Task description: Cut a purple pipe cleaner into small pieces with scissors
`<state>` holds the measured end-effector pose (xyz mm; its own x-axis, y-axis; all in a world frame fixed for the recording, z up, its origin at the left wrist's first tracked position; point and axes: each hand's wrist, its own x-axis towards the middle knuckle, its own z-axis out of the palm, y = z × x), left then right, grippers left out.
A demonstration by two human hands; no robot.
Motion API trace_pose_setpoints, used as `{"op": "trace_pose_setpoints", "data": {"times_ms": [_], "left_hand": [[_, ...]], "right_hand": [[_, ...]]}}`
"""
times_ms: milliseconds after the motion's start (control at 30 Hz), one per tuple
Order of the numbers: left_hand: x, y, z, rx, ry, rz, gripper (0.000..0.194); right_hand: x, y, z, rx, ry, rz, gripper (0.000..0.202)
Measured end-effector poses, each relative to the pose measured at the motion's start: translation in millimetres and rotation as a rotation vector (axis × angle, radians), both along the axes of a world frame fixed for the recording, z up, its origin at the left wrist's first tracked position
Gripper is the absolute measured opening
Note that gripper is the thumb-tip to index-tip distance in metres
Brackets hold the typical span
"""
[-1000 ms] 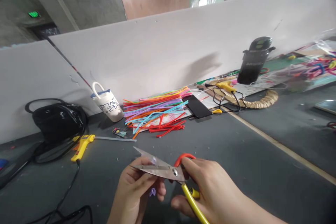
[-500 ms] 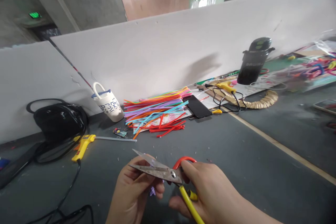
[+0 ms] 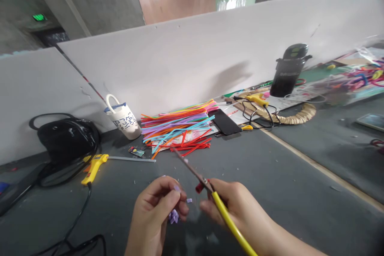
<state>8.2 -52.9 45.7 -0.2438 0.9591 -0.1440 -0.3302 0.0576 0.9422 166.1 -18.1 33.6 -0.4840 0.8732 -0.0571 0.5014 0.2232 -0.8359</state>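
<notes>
My left hand (image 3: 159,204) is closed in a pinch, with the tip of a small purple piece (image 3: 177,188) showing between thumb and finger. Just below those fingers is a cluster of purple bits (image 3: 173,217); whether it rests on the table or hangs from the hand I cannot tell. One loose purple bit (image 3: 189,200) shows beside the fingertips. My right hand (image 3: 237,204) grips scissors (image 3: 196,174) with one yellow and one red handle. Their blades are seen edge-on, pointing up and left, apart from the left hand.
Colourful pipe cleaners (image 3: 177,124) lie beyond my hands, next to a black phone (image 3: 225,122). A yellow glue gun (image 3: 96,168) and its cord are at left, near a black bag (image 3: 66,136) and a white cup (image 3: 126,122). A black bottle (image 3: 288,72) stands at back right.
The scissors have moved right, away from my left hand, and turned from flat-on with blades spread to edge-on. The loose purple bit now shows beside my left fingertips.
</notes>
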Motion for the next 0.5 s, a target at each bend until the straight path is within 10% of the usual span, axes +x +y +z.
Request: {"op": "trace_pose_setpoints", "data": {"times_ms": [267, 500], "left_hand": [[12.0, -5.4, -16.5, 0.223, 0.794, 0.010, 0.013], [14.9, -8.0, -18.6, 0.287, 0.851, 0.015, 0.014]], "right_hand": [[-6.8, 0.6, 0.8, -0.116, 0.285, -0.081, 0.002], [-9.9, -0.1, 0.3, -0.082, 0.288, -0.066, 0.010]]}}
